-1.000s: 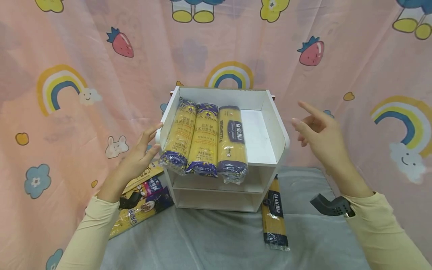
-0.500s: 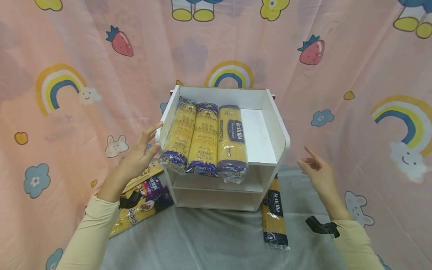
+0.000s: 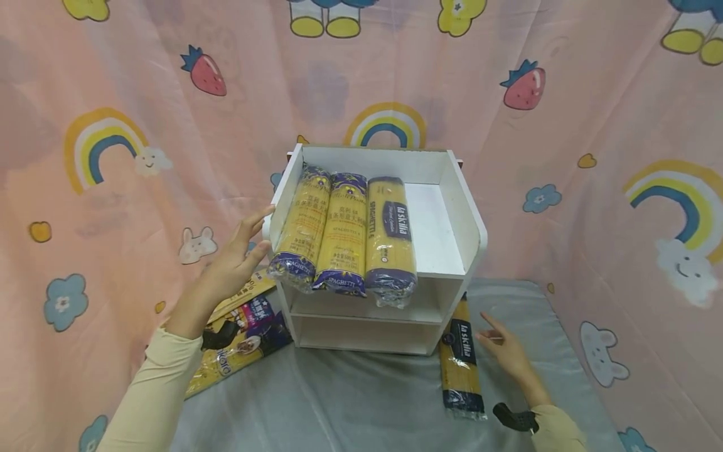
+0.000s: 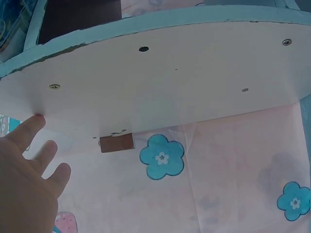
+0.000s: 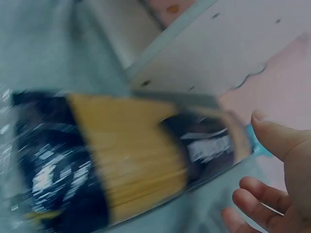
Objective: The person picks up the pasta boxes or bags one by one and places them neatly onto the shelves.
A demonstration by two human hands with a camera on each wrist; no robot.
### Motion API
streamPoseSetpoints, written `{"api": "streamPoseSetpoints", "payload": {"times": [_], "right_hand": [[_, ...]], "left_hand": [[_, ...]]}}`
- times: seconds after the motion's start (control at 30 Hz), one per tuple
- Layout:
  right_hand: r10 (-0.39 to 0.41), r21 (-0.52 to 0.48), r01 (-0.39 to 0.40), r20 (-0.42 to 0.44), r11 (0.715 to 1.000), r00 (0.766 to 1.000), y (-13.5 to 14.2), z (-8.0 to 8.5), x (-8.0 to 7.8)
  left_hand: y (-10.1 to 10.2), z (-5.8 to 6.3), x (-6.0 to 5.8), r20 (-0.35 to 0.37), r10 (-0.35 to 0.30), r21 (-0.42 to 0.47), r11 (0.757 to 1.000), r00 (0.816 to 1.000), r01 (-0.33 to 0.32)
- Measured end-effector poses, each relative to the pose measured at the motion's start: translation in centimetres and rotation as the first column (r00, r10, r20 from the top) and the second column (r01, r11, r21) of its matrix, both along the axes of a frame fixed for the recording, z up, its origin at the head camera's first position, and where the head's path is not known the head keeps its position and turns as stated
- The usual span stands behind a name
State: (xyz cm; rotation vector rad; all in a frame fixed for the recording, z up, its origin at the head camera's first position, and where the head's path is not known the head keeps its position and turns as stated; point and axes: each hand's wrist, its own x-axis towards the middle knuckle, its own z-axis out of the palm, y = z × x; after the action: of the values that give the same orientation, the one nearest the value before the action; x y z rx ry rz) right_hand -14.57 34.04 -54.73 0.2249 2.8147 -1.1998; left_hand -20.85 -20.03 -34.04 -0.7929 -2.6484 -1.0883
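Note:
My left hand [image 3: 233,263] touches the left side panel of a small white shelf unit [image 3: 432,220] with its fingertips; the left wrist view shows its fingers [image 4: 34,127] on the panel. Three packs of spaghetti lie on the unit's top tier: a left pack [image 3: 299,226], a middle pack [image 3: 341,232] and a dark-labelled right pack [image 3: 390,238]. On the grey cloth, right of the unit, another spaghetti pack [image 3: 460,364] lies flat. My right hand [image 3: 508,351] is just beside that pack, fingers apart and holding nothing; the pack is blurred in the right wrist view.
Several pasta bags [image 3: 237,351] lie overlapped on the grey cloth [image 3: 339,402] left of the unit, partly behind my left forearm. Two lower shelves [image 3: 364,336] face me. A pink patterned curtain [image 3: 384,75] hangs behind and at both sides.
My right hand has come down from beside the unit's top tier to the spaghetti pack on the cloth. My left hand keeps its place on the side panel.

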Motion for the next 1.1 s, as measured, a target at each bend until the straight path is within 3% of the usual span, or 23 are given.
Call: {"api": "streamPoseSetpoints", "payload": {"times": [0.13, 0.33, 0.63, 1.1], "right_hand": [[0.011, -0.016, -0.010, 0.041, 1.000, 0.999, -0.2, -2.1, 0.7], [0.031, -0.014, -0.030, 0.086, 0.999, 0.996, -0.8, -3.3, 1.2], [0.042, 0.049, -0.048, 0.122, 0.998, 0.992, -1.8, -3.3, 1.2], [0.096, 0.042, -0.102, 0.128, 0.994, 0.987, -1.8, -2.4, 0.4]], "left_hand": [[0.0, 0.0, 0.0, 0.005, 0.002, 0.003, 1.000, 1.000, -0.002], [0.0, 0.0, 0.0, 0.007, 0.003, 0.008, 1.000, 1.000, -0.003], [0.1, 0.1, 0.1, 0.002, -0.001, 0.004, 1.000, 1.000, 0.001], [0.1, 0.1, 0.2, 0.004, 0.001, 0.000, 1.000, 1.000, -0.001]]}}
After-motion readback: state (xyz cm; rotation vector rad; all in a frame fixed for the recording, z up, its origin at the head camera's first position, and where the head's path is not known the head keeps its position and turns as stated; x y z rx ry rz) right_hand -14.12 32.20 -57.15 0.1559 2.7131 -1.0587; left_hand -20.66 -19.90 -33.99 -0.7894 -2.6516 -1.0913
